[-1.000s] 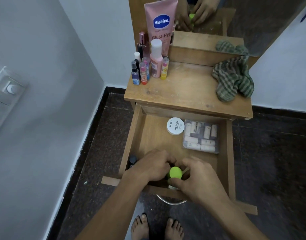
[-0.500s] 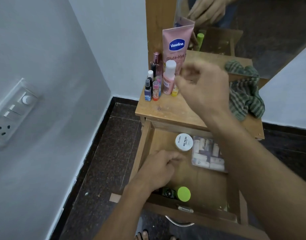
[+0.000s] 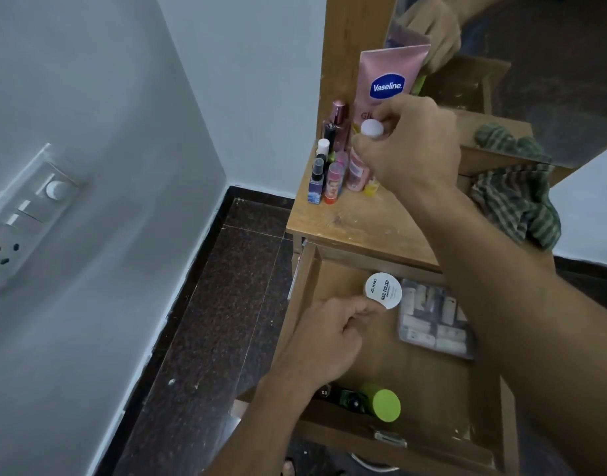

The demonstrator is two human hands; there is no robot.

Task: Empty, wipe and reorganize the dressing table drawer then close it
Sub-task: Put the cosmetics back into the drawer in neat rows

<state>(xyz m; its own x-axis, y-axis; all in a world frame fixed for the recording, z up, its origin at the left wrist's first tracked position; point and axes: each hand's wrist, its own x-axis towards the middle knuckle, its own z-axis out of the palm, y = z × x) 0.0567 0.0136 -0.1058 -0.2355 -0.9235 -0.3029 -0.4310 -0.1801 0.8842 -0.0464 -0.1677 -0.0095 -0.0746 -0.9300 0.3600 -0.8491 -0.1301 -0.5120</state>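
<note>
Drawer (image 3: pixel 425 383) is wide open and only part emptied. Left hand (image 3: pixel 333 338) is down inside it, fingers curled, forefinger tip right at the edge of the white tub (image 3: pixel 383 290); whether it has a real grip I cannot tell. That tub looks light and rigid, with a smooth lid, so a pinch across the rim should lift it easily. Right hand (image 3: pixel 408 146) is up over the tabletop (image 3: pixel 357 225), fingers bunched among the small bottles (image 3: pixel 333 180) beside the Vaseline tube (image 3: pixel 388 80). What it holds, if anything, is hidden. In the drawer with the tub: a clear box (image 3: pixel 432 321) packed with small pale rolls, best taken by its sides and kept level, and a green-capped bottle (image 3: pixel 381 403) lying at the front wall beside some dark bits, round and likely to roll. The cloth (image 3: pixel 515 204) sits bunched on the tabletop's right edge, soft and ready for wiping.
</note>
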